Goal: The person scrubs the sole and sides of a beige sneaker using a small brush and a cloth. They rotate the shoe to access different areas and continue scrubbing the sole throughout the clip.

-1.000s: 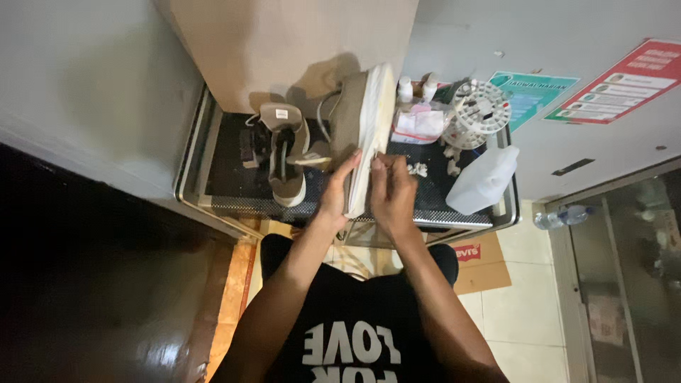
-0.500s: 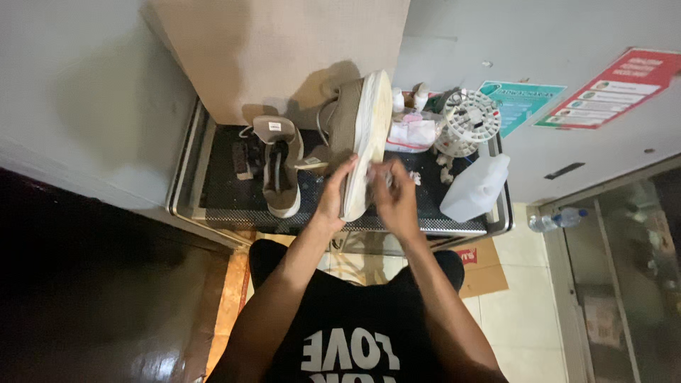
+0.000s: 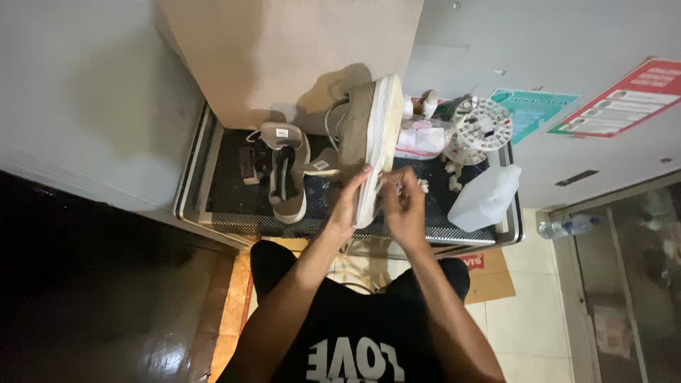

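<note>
Seemingly mid-way, the beige knit sneaker with a thick white sole (image 3: 370, 142) stands on edge on the dark mesh-topped desk (image 3: 227, 206); the left hand (image 3: 349, 206) clasps its near end, the right hand (image 3: 403, 207) pinches something small against the sole. Its beige mate (image 3: 285, 174) lies untouched to the left.

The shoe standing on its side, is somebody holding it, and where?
Yes. The left hand grips the beige sneaker near one end of its white sole. The right hand is at the sole's edge; what it holds cannot be told.
</note>
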